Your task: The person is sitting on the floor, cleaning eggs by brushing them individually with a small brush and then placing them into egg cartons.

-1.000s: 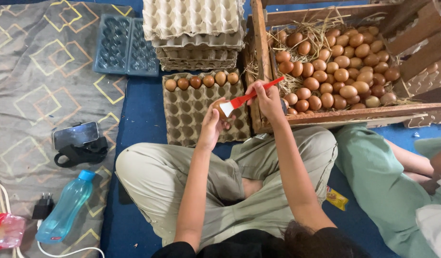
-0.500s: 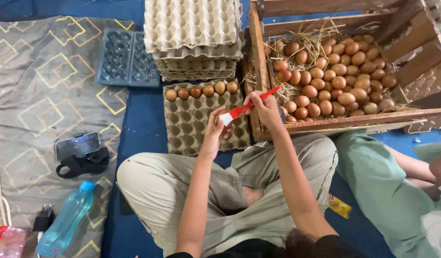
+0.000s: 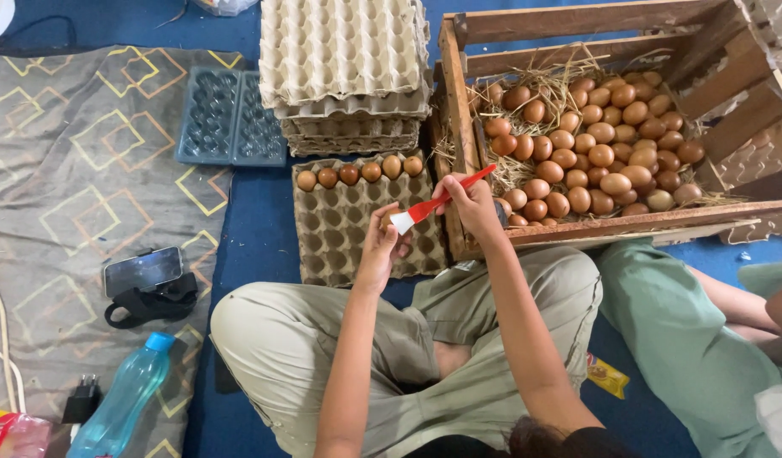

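brush [image 3: 433, 203] lower now; bristles against left fingers [image 3: 389, 227]

The red-handled brush [image 3: 437, 202] lies slanted across the gap between tray and crate, its slim handle pointing up and right, its white bristle head low at the left end, touching the brown egg [image 3: 387, 231] that sits mostly hidden in curled fingers, only a sliver of shell showing. Below them the grey pulp egg tray [image 3: 340, 242] lies flat on the blue floor, its far row filled with five brown eggs, the other cups bare
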